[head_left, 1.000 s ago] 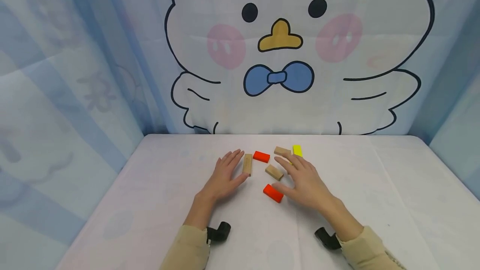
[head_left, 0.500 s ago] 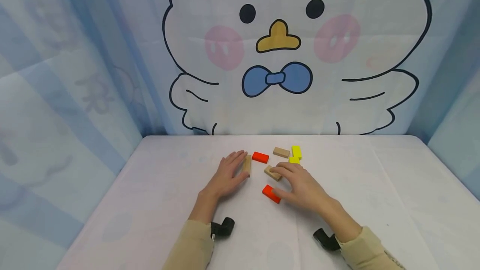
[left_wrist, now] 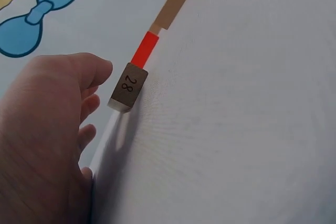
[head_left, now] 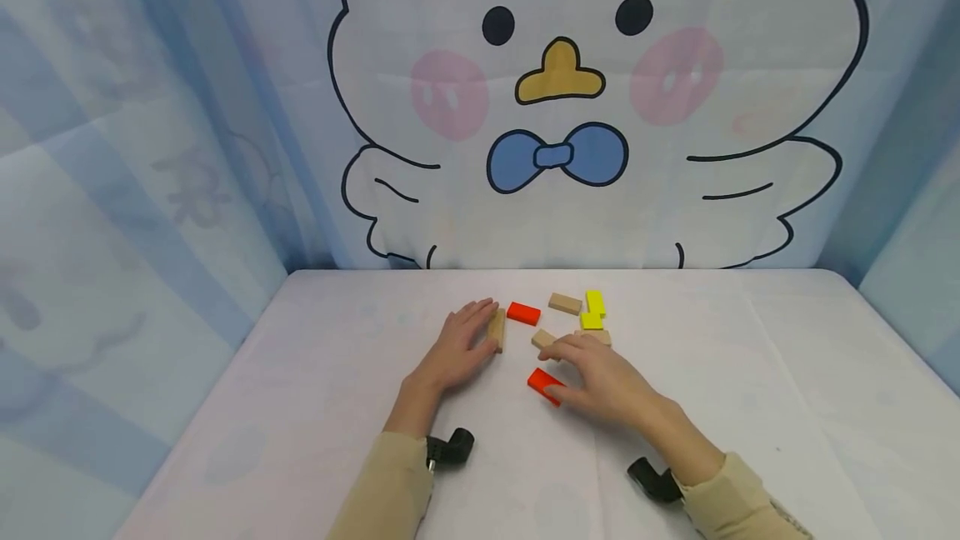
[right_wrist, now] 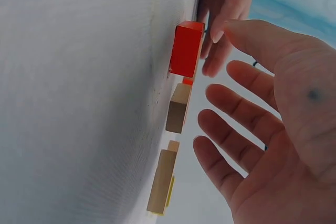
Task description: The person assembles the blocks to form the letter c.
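Note:
My left hand (head_left: 455, 350) lies on the left of a plain wooden block (head_left: 497, 330), fingers loosely extended. In the left wrist view that block (left_wrist: 128, 85) bears the number 28, and a gap shows between it and the thumb. My right hand (head_left: 603, 377) hovers with spread fingers over a red block (head_left: 542, 383) and a wooden block (head_left: 542, 339), partly covering both. The right wrist view shows the fingers apart from the red block (right_wrist: 186, 51) and the wooden block (right_wrist: 177, 109).
Farther back lie another red block (head_left: 523, 313), a wooden block (head_left: 565, 303) and two yellow blocks (head_left: 595, 302). A further wooden block (head_left: 602, 338) shows behind my right hand. The white-covered table (head_left: 300, 407) ends at a cartoon-printed curtain (head_left: 555, 215).
My right hand has drawn back toward me and lower over the near blocks, uncovering the yellow blocks and a wooden one. My left hand has shifted slightly right. The blocks stay in place.

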Demonstrator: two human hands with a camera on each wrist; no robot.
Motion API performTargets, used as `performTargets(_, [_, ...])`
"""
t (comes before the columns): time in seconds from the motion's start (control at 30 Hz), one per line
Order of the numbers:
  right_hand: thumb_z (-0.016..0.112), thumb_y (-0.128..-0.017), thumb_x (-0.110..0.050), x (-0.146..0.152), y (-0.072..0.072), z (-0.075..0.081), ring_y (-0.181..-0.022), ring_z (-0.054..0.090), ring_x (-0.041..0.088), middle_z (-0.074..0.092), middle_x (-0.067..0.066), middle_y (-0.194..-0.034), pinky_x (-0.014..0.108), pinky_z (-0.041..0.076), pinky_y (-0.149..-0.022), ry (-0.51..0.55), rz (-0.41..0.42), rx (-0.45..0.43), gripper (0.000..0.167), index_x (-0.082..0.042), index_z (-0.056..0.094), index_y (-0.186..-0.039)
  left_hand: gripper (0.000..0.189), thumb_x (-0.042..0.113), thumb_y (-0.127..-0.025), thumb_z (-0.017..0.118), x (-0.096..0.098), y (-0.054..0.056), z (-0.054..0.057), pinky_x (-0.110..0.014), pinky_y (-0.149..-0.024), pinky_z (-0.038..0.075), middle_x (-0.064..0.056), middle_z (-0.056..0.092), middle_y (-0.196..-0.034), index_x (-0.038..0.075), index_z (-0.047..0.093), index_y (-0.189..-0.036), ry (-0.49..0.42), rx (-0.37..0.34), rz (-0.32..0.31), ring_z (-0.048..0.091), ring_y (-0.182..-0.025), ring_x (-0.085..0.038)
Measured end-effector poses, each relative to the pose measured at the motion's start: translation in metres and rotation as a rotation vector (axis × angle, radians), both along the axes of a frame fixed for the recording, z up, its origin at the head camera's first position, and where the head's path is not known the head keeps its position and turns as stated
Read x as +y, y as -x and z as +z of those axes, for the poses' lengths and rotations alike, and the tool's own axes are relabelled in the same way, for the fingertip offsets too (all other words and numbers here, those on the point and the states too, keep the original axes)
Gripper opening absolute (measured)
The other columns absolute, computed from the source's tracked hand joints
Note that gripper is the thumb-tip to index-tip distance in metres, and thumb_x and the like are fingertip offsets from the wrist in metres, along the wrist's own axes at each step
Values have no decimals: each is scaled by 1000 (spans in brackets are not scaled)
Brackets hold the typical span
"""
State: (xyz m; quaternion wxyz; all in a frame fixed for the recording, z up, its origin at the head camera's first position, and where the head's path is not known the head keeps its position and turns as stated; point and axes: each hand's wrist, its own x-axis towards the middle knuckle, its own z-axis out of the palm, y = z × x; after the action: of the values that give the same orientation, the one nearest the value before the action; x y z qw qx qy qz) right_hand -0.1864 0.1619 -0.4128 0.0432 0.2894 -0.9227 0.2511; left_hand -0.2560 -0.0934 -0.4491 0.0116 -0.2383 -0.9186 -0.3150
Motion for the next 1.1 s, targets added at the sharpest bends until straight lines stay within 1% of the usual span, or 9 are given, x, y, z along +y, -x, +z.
performTargets(0.13, [80,-86,-19,0,0,-1,-108,58,20,66,-2,-115,44,52,-93,-5,7,-3,34,-14,70,-118,58,28,-100,53,1,2,1,-53,-121,10,-5,37,-160,12,42,-155,7,-9,4,25,-149,-26])
performTargets(0.3, [80,-86,-19,1,2,-1,-103,58,17,66,-5,-109,42,53,-90,-11,24,-27,31,-16,70,-115,58,28,-99,53,2,4,1,-52,-121,11,-5,37,-160,12,43,-154,17,-13,10,26,-149,-25])
performTargets(0.43, [81,-86,-19,2,1,-1,-99,58,16,66,-7,-105,40,53,-87,-24,26,-43,28,-17,71,-112,55,28,-100,52,3,4,1,-54,-121,11,-6,37,-160,12,46,-152,27,-24,7,27,-149,-26])
performTargets(0.67, [80,-86,-18,0,-1,-1,-93,56,13,62,-12,-99,38,53,-84,-44,13,-91,23,-19,72,-107,51,24,-98,51,4,3,1,-57,-119,12,-9,44,-155,8,52,-147,26,-9,-4,34,-145,-27])
performTargets(0.87, [80,-86,-19,-1,0,-1,-93,55,12,63,-15,-98,39,53,-87,-70,16,-99,19,-19,74,-104,51,25,-98,53,4,3,0,-55,-120,10,-8,45,-154,10,53,-147,26,-23,6,35,-145,-25])
performTargets(1.0, [80,-86,-18,-1,0,0,-96,57,14,64,-14,-98,43,52,-91,-72,23,-97,18,-19,75,-104,51,25,-98,53,4,2,1,-53,-121,9,-8,44,-155,11,53,-147,19,-48,14,34,-146,-25])
performTargets(1.1, [80,-86,-17,-1,0,0,-99,59,16,65,-13,-99,46,51,-96,-71,25,-92,18,-18,75,-103,49,22,-99,51,4,0,2,-54,-121,9,-10,43,-155,9,53,-147,-3,-63,18,34,-145,-27])
